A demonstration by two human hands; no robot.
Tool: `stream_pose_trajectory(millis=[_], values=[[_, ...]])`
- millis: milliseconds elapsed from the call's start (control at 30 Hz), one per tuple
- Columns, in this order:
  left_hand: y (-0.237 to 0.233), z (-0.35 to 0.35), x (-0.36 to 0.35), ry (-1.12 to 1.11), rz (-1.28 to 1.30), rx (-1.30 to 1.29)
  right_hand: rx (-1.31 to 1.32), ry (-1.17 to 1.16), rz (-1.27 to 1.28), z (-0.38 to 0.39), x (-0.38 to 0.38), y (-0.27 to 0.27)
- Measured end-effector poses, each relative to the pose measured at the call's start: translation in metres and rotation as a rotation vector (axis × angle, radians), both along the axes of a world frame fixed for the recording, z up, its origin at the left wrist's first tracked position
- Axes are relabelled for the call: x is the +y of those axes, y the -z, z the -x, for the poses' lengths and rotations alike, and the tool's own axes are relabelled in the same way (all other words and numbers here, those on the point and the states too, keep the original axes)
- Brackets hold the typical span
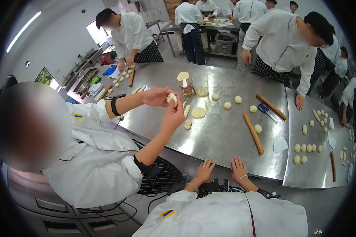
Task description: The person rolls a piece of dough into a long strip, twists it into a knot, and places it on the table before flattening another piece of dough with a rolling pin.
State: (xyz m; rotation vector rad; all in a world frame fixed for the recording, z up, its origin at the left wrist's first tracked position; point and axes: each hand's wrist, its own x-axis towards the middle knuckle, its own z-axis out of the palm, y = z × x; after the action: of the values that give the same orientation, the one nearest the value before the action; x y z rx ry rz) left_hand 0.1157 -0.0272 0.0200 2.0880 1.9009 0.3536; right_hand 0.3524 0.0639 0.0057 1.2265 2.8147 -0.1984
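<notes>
Dough balls (pixel 258 128) lay on the steel table (pixel 221 144), the closest just beside a rolling pin (pixel 253 133) and apart from us. Nearest, our left hand (pixel 204 172) and right hand (pixel 239 170) were at the table's near edge, fingers extended and grasping nothing. We judged ours a pause, with the shaping in hand at our left: there a co-worker's hands (pixel 174 116) pinched a pale dough piece (pixel 171 98) above the steel. Picking up the closest ball ourselves would have called for lifting the right hand, passing over the pin and closing softly, since such dough probably dents easily. Farther in we saw a flat dough disc (pixel 199 113), blue-handled scissors (pixel 263 107) between another ball and a second pin (pixel 271 107), then a clear beaker (pixel 201 85). Across from us, another person's hand (pixel 299 102) rested on the metal; beyond, people stood around a back table (pixel 218 27).
</notes>
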Motion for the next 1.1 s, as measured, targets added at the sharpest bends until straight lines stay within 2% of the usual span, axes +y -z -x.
stream_pose_trajectory(millis=[167,667,733,833,867,900,933,967,1033,1100], values=[[-0.003,-0.001,0.0,-0.01,0.026,0.018,0.009,-0.01,0.027,0.0,0.001,-0.007],[0.004,-0.007,0.001,-0.039,-0.03,0.035,0.048,-0.058,-0.1,-0.006,0.012,0.003],[-0.001,-0.008,0.0,-0.044,-0.028,0.028,0.105,-0.02,0.091,-0.002,0.015,-0.024],[-0.001,-0.01,0.001,-0.061,-0.019,0.014,0.146,0.001,0.214,-0.001,0.027,-0.038],[-0.001,-0.011,0.002,-0.072,-0.008,0.008,0.145,-0.004,0.209,-0.001,0.039,-0.033],[-0.004,-0.011,0.003,-0.078,-0.011,0.004,0.2,-0.04,0.312,0.0,0.053,-0.025],[-0.006,-0.011,0.005,-0.101,0.016,-0.071,0.25,-0.076,0.418,-0.002,0.064,-0.017],[-0.008,-0.012,0.006,-0.126,0.045,-0.149,0.238,-0.085,0.421,-0.002,0.074,-0.017],[0.0,-0.009,0.012,-0.171,0.051,-0.242,0.463,-0.088,0.548,0.01,0.102,-0.029],[0.003,-0.007,0.018,-0.229,0.059,-0.325,0.493,-0.047,0.551,0.035,0.119,-0.079]])
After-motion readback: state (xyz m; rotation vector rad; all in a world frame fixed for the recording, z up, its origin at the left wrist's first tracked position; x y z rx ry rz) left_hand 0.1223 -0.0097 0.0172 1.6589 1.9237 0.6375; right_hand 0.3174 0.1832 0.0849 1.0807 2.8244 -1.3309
